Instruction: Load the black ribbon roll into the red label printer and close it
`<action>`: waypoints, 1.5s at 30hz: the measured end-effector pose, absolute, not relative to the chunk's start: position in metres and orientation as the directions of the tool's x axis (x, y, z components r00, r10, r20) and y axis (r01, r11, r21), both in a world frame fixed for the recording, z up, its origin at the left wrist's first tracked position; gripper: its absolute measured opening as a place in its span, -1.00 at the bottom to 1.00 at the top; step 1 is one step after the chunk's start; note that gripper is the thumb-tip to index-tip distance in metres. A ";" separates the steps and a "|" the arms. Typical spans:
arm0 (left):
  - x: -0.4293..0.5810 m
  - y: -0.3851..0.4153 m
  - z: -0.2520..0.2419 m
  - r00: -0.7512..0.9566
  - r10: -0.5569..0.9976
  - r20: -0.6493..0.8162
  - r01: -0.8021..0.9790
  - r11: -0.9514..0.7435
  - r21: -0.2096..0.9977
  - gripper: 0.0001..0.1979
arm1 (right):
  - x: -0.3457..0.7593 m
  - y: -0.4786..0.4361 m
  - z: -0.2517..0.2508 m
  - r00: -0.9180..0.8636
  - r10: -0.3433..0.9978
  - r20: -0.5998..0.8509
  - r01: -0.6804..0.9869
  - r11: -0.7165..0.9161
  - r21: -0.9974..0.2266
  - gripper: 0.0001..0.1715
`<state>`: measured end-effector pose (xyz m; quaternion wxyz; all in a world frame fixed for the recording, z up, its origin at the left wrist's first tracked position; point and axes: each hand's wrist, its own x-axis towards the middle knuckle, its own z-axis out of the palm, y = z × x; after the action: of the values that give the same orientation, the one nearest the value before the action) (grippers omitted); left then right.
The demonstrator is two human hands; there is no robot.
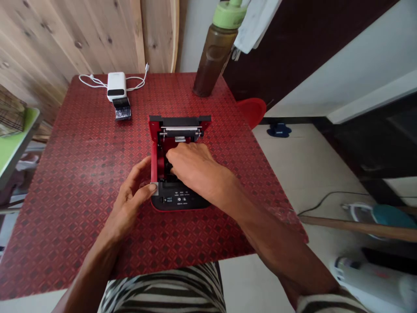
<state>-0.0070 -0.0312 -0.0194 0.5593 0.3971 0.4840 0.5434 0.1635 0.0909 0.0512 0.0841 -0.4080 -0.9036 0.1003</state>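
An open red and black thermal printer (pixel 179 130) stands in the middle of the table, with a metal roller bar (pixel 179 129) across its raised back. Its black control panel (pixel 179 200) faces me. My right hand (pixel 192 167) reaches over the open compartment, its fingertips down inside and hidden, so I cannot see whether they hold anything. My left hand (pixel 132 195) wraps the printer's red left wall, its thumb against a small white piece (pixel 154 188) at the front corner.
The red patterned table (pixel 81 174) holds a white box with a cable (pixel 116 84), a dark packet (pixel 122 108) and a brown bottle with a green cap (pixel 211 56). A wood-panelled wall (pixel 78 34) stands behind, and a red stool (pixel 252 111) sits beyond the right edge.
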 end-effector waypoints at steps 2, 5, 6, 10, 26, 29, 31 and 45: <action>-0.007 -0.032 -0.019 -0.063 0.992 -0.111 -0.225 0.095 0.970 -0.43 | 0.164 0.088 0.063 -0.660 0.750 -0.051 0.743 0.641 -0.193 -0.77; -0.006 -0.032 -0.017 -0.062 0.990 -0.125 -0.218 0.109 0.970 -0.42 | 0.167 0.077 0.081 -0.616 0.765 -0.186 0.787 0.609 -0.101 -0.72; -0.006 -0.032 -0.017 -0.062 0.990 -0.127 -0.214 0.112 0.970 -0.42 | 0.169 0.072 0.086 -0.602 0.780 -0.171 0.798 0.594 -0.097 -0.73; -0.006 -0.032 -0.015 -0.062 0.989 -0.131 -0.206 0.116 0.972 -0.42 | 0.196 0.052 0.093 -0.554 0.821 0.139 0.785 0.571 -0.241 -0.87; -0.006 -0.031 -0.020 -0.091 0.985 -0.150 -0.205 0.129 0.970 -0.42 | 0.263 0.119 -0.030 0.211 0.932 0.296 0.645 0.095 -0.759 -0.70; -0.006 -0.031 -0.019 -0.093 0.983 -0.159 -0.221 0.135 0.966 -0.41 | 0.258 0.116 -0.039 0.002 0.965 0.262 0.636 0.201 -0.745 -0.72; -0.006 -0.031 -0.018 -0.094 0.983 -0.158 -0.220 0.134 0.966 -0.42 | 0.256 0.112 -0.042 -0.089 0.965 0.247 0.619 0.248 -0.745 -0.74; -0.007 -0.031 -0.018 -0.087 0.984 -0.155 -0.199 0.135 0.971 -0.43 | 0.268 0.094 -0.026 -0.285 0.953 0.099 0.583 0.255 -0.772 -0.69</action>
<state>-0.0065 -0.0306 -0.0178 0.5550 0.3852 0.5095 0.5329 0.2677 0.0942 -0.0263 0.2922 -0.5215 -0.7362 0.3172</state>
